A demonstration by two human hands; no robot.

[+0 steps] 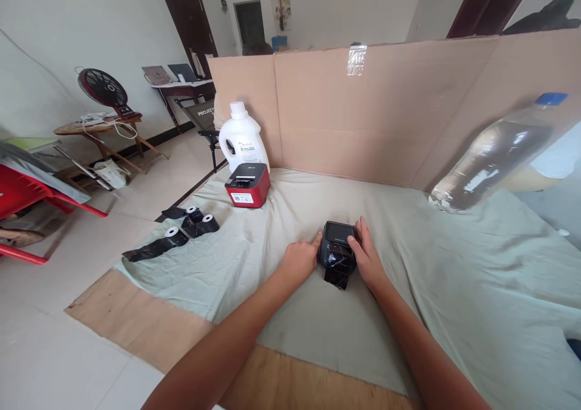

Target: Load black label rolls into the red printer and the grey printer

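A small black printer (339,234) sits on the green cloth in front of me, and a shiny black strip (336,277) hangs from its front edge onto the cloth. My left hand (300,258) is closed against the printer's left side, its other fingers curled and partly hidden. On the opposite side, my right hand (367,255) grips the casing, thumb on the top and fingers along the right edge. To the left lie several black rolls (195,219) with white cores, some partly unwound. Farther back stands a red and black printer (249,186).
Behind the red printer is a white jug (242,137). A cardboard sheet (363,113) stands across the back, with a large clear bottle (494,155) leaning at right. Bare wood (290,367) shows along the near edge. A red chair (27,198) and a fan (106,89) are at left.
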